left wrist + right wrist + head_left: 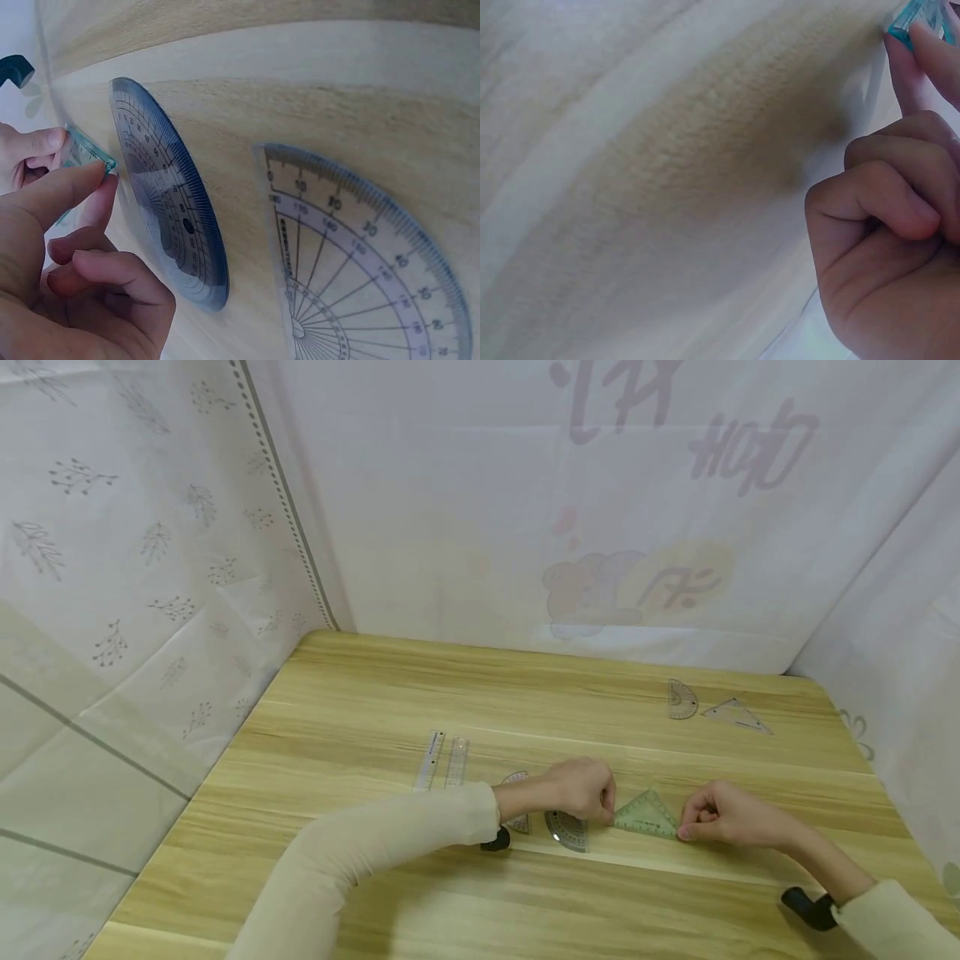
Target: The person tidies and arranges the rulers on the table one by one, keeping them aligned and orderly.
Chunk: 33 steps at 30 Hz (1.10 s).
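Between my hands is a green see-through set square (647, 817), its long edge toward me. My left hand (583, 787) pinches its left corner between thumb and finger. At the right corner, my right hand (726, 814) pinches it the same way, the other fingers curled in. The left wrist view shows the left hand (90, 262) at a corner of the green set square (88, 152). Just left of that hand lie a dark-tinted protractor (567, 832) and a clear protractor (517, 817), the latter partly hidden by the left wrist. In the right wrist view only a green corner (909, 24) shows.
Two clear rulers (431, 760) (457, 762) lie side by side left of the protractors, partly behind the left sleeve. At the back right are another protractor (682, 700) and a clear set square (738, 716). Printed cloth (450, 527) hangs behind the wooden table (360, 685).
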Motion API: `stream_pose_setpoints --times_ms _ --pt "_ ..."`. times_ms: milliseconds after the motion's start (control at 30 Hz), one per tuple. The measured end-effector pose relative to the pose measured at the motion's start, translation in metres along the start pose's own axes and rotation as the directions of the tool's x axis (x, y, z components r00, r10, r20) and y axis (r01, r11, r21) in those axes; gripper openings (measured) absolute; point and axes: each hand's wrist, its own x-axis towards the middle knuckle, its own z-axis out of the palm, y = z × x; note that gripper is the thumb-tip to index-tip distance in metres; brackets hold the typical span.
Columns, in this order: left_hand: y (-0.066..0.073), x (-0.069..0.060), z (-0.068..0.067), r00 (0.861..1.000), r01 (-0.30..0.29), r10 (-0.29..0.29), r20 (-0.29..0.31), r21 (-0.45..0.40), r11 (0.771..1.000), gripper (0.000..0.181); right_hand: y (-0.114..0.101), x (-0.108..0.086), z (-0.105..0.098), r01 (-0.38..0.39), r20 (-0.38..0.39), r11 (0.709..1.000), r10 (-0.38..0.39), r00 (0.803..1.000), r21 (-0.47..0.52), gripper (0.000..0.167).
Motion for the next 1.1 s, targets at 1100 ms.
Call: stream_pose_setpoints --times_ms 1100 --pt "0.0024 0.0038 0.0016 0.999 0.030 -0.030 -0.012 0.045 0.999 0.025 -0.0071 0.0073 0.0022 -0.098 -0.023 0.980 0.096 0.995 -0.172 0.023"
